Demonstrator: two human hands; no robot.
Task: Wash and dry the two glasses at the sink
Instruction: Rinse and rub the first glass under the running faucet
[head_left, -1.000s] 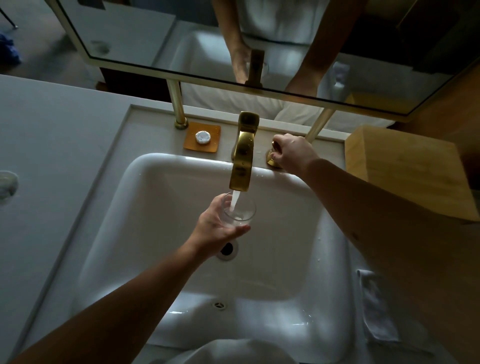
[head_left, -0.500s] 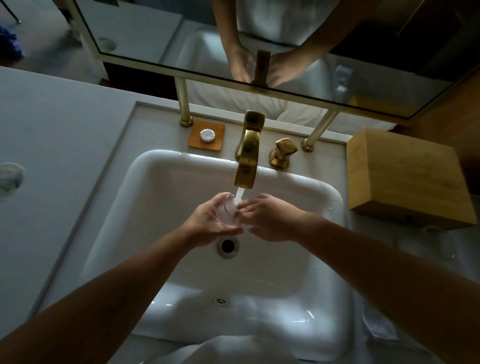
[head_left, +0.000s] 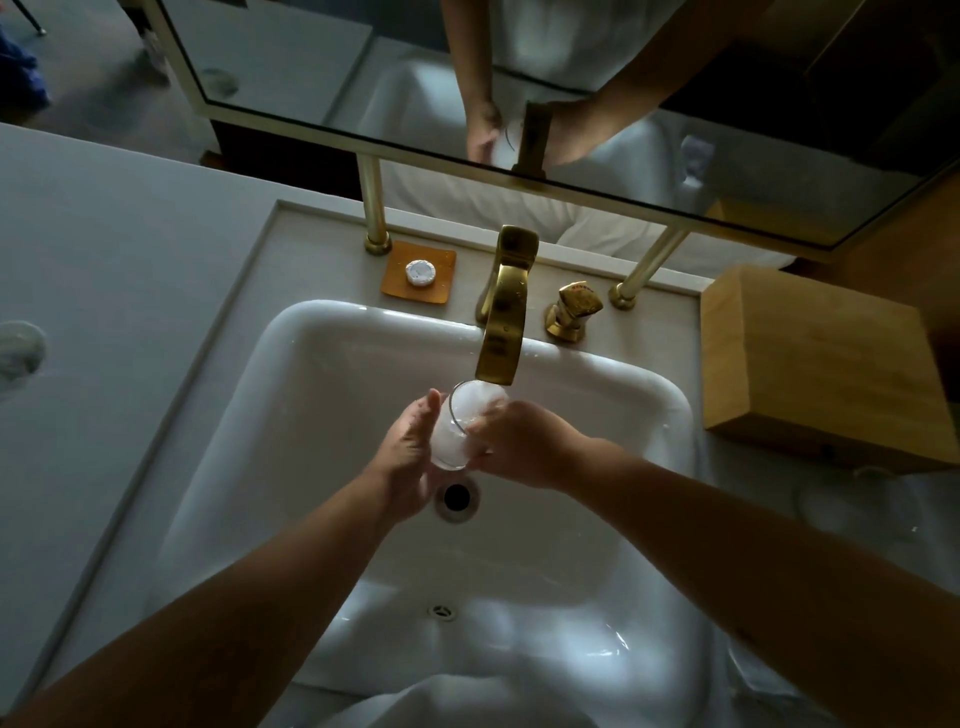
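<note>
Dim, low-contrast light fills the scene, with both bare forearms falling into deep shadow toward the lower corners. Soft highlights gleam on the near wall of the glossy white ceramic sink (head_left: 613, 639) and along the brushed gold tap spout (head_left: 506, 306). Wide-angle distortion bows the brass-framed mirror (head_left: 519, 174) and grey countertop (head_left: 104, 312). Fine detail is soft throughout.
</note>
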